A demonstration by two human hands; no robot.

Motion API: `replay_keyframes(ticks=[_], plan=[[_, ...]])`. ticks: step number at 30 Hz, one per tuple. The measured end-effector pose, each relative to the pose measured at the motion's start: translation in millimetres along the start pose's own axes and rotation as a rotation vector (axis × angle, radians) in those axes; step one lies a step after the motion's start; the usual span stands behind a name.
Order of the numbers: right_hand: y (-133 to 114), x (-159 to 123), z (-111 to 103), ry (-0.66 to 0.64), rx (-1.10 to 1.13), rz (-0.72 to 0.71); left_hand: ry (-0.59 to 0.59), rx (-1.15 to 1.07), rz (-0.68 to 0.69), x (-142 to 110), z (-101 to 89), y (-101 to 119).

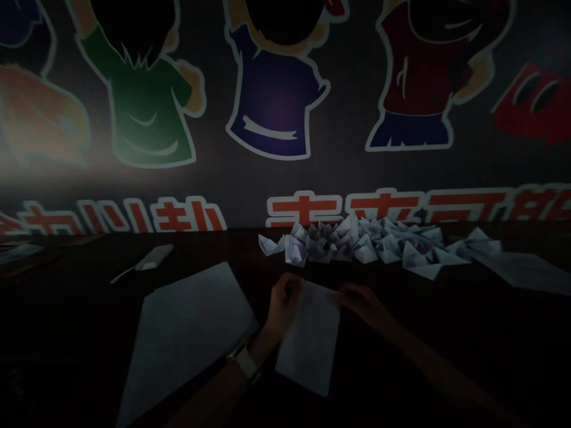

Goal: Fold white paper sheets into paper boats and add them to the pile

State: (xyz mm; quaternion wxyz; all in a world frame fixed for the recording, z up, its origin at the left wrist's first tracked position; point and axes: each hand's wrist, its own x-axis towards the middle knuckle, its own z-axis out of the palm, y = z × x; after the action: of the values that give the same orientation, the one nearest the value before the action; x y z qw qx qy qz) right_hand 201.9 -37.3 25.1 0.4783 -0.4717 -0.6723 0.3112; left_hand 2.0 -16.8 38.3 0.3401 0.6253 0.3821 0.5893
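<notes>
Okay, dim frame, low light throughout. Paper sheet (310, 339) lying on dark table (66, 321), between both hands, long side pointing away from the wearer, slightly skewed. Left hand (285, 300) curled over top-left corner of sheet, fingers bent, apparently grasping the edge, though too dark to be certain. Right hand (363, 303) coming in from the right, fingers nearly straight, tips at top-right corner and touching the paper; firm pinch or light contact, cannot tell. Wristwatch (244, 361) with pale band on left wrist. Larger paper sheet (187, 339) just left of left hand, flat on table, close to but apparently not under the smaller sheet. Beyond both hands, long heap of folded paper boats (352, 244) along far table edge, white, packed together, some tipped over, out of reach of fingertips for now. Another loose sheet (524, 270) at right end of heap, nearly touching the last boats. Pale handled tool (154, 257) left of heap, thin tip pointing left, exact kind too dim to tell. More papers (18, 252) at far left, barely visible. Behind table, wall mural of cartoon figures (147, 101) above red lettering (339, 208).
</notes>
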Motion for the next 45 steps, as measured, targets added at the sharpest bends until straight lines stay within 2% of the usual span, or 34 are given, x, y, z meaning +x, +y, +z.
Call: replay_keyframes(ticks=[3,6,10,14,17,20,22,24,26,28,31,34,36,39,43,45], plan=[[2,2,-1,-0.036,-0.023,-0.028,-0.021,0.016,0.009,2,0.0,-1],[1,1,2,0.011,0.011,0.004,-0.034,-0.001,-0.004,2,-0.5,-2],[0,-2,7,0.107,0.164,0.136,-0.003,-0.024,-0.011,2,-3.3,-3],[6,-4,8,0.014,0.396,0.286,0.03,-0.034,-0.015,2,-4.3,-4],[11,-4,9,-0.003,0.504,0.354,0.04,-0.019,-0.026,1,-1.8,-7],[16,-2,9,0.021,0.539,0.403,0.041,-0.01,-0.058,3,-1.3,-10],[17,-1,7,0.026,0.523,0.422,0.018,-0.028,-0.136,7,-5.0,-10],[17,-1,4,-0.01,0.511,0.434,-0.093,-0.066,-0.296,13,-11.7,-7],[15,-2,3,-0.087,0.486,0.44,-0.313,-0.087,-0.466,16,-18.2,-3],[12,-6,4,-0.203,0.411,0.452,-0.537,-0.067,-0.565,14,-20.9,1],[6,-13,9,-0.379,0.267,0.483,-0.795,0.056,-0.543,3,-15.5,1],[2,-19,14,-0.446,0.196,0.486,-1.02,0.154,-0.345,-12,-7.0,-4],[1,-20,16,-0.49,0.187,0.485,-1.071,0.146,-0.223,-18,-4.0,-6],[2,-19,16,-0.567,0.2,0.497,-1.069,0.144,-0.142,-20,-2.3,-7],[5,-14,13,-0.55,0.223,0.534,-0.997,0.114,-0.123,-16,0.1,-9],[8,-11,8,-0.537,0.228,0.528,-0.911,0.093,-0.124,-10,-0.8,-12]])
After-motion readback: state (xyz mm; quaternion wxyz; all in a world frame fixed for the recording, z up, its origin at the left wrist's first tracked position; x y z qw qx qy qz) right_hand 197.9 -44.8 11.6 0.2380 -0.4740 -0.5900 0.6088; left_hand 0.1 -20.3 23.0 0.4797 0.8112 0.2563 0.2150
